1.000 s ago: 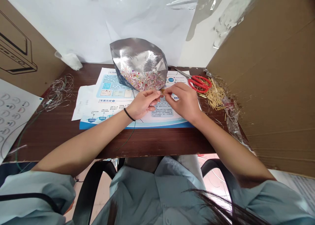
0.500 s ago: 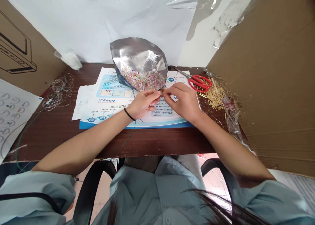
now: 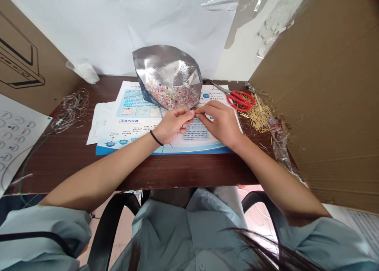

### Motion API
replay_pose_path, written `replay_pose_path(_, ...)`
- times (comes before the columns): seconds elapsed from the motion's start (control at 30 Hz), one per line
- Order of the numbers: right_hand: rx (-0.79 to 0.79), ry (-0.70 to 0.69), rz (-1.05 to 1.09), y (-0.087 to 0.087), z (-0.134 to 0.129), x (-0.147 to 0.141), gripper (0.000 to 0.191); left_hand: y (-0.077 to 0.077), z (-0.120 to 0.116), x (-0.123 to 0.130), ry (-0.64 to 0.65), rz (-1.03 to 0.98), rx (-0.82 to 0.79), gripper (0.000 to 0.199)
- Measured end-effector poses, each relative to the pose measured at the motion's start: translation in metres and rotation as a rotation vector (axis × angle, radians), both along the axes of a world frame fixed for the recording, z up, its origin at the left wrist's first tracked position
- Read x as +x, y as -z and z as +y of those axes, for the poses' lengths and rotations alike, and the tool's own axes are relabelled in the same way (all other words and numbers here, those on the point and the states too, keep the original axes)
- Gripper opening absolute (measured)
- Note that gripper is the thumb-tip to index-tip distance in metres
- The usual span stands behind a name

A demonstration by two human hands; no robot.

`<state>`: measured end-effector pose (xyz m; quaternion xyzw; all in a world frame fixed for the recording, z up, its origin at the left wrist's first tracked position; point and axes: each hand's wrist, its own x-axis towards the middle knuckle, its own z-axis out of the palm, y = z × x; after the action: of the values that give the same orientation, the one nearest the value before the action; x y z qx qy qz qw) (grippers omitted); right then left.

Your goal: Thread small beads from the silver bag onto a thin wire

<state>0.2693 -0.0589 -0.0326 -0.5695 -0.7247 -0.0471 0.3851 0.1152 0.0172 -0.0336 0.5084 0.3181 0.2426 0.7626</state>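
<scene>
My left hand [image 3: 173, 125], with a black band at the wrist, is closed in a pinch over the printed sheet [image 3: 142, 133]. Its thumb and forefinger meet the fingertips of my right hand [image 3: 219, 121], also pinched. Whatever tiny thing sits between the fingertips is too small to make out. A thin dark green cord [image 3: 156, 164] shows below the left hand and trails over the table's front. Whether that hand grips the cord cannot be seen. Just beyond the fingers stands an open silver foil bag [image 3: 166, 61], with many small coloured beads [image 3: 174, 95] inside.
Red-handled scissors [image 3: 241, 100] lie right of the bag, beside a heap of thin gold sticks [image 3: 260, 117] and crumpled clear plastic [image 3: 280, 144]. A tangle of clear line [image 3: 72, 109] lies at left on the brown table [image 3: 189, 170]. Cardboard walls [image 3: 328, 105] flank both sides.
My fingertips have closed together slightly, and the golden glint between them is now barely visible. Otherwise the hands, bag and scissors stay in place.
</scene>
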Motion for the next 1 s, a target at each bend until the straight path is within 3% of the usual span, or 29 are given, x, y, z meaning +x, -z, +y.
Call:
replay_pose_path(0.23, -0.081, -0.011, 0.044, -0.003, 0.001, 0.001, 0.013, 0.009, -0.002, 0.0, -0.048, 0.033, 0.137, 0.019)
replay_pose_path(0.57, -0.16, 0.003, 0.196, -0.009, 0.002, 0.003, 0.008, 0.021, 0.0, -0.003, -0.105, 0.053, 0.562, 0.028)
replay_pose_path(0.77, -0.345, 0.012, 0.307, -0.009, 0.008, 0.018, 0.009, 0.019, 0.007, -0.002, -0.201, -0.053, 0.532, 0.027)
replay_pose_path(1.0, -0.44, -0.015, 0.35, -0.006, 0.011, 0.028, 0.012, -0.001, -0.001, -0.003, -0.078, -0.191, 0.376, 0.029)
